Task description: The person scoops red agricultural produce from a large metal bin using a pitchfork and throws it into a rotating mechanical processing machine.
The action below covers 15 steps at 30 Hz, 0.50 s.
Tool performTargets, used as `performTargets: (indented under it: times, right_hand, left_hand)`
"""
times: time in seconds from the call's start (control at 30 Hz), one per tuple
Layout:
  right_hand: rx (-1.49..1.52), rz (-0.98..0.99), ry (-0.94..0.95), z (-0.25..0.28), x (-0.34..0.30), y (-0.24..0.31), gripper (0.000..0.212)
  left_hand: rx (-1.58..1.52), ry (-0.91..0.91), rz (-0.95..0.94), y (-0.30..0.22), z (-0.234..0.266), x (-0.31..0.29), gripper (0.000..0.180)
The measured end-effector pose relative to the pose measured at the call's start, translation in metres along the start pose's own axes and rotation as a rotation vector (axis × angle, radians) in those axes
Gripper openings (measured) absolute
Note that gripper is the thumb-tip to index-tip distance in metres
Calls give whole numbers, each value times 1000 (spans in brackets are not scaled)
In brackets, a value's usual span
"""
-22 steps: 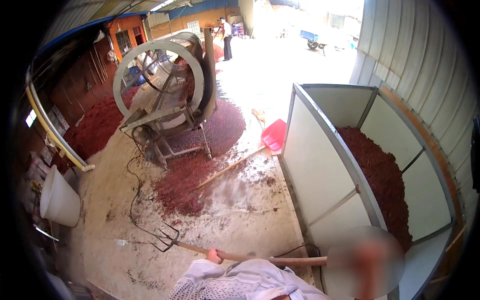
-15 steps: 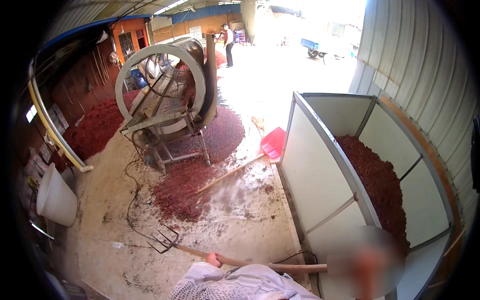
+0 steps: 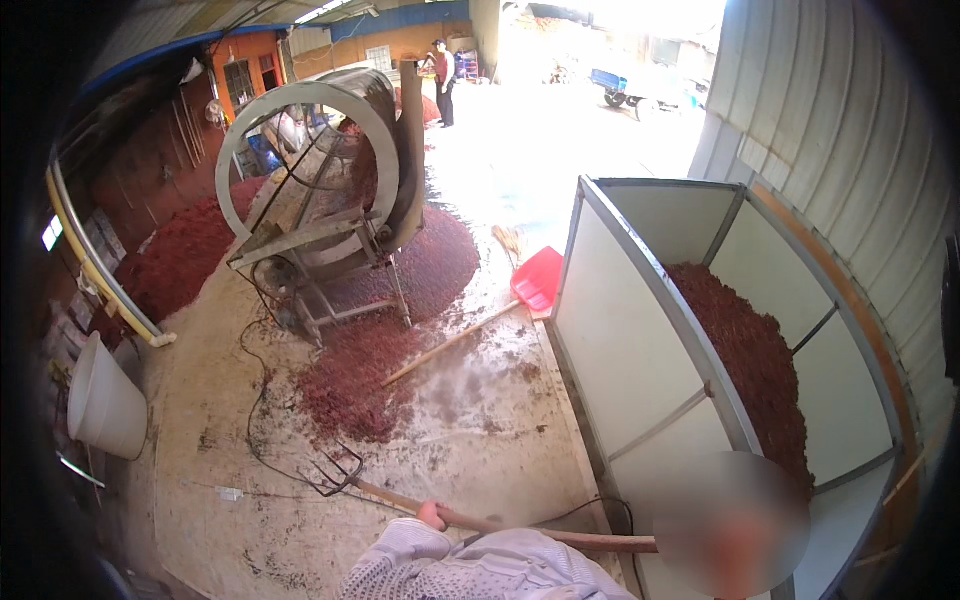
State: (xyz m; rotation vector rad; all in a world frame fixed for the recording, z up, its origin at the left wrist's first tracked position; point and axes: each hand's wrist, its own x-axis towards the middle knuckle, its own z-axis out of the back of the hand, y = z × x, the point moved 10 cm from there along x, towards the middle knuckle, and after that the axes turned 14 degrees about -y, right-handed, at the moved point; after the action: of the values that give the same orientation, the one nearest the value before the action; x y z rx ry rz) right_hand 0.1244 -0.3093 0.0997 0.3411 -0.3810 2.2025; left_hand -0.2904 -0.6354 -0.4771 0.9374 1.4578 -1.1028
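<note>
I have the bare left hand (image 3: 432,515) curled into a closed grip, with a pale, dotted fabric sleeve (image 3: 405,548) covering that arm; the right hand (image 3: 735,548) reaches me only as a reddish blur.

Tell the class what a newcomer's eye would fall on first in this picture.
Probably the big open-ended drum machine at upper left, with loose dark-red material heaped on the floor around its stand. Next comes the tall pale-panelled bin on the right, partly filled with similar material, and the bright red shovel beside its far left corner. At lower centre, the left hand grips a wooden-handled pitchfork.
</note>
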Motion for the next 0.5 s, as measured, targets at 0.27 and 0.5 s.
performTargets:
  times: [0.27, 0.5]
  right_hand:
    - [-16, -23, 40, 10, -5, 16, 23]
    - [-159, -242, 224, 38, -72, -33, 28]
  left_hand:
    - [215, 51, -224, -34, 10, 16, 6]
    - [314, -135, 95, 35, -31, -41, 11]
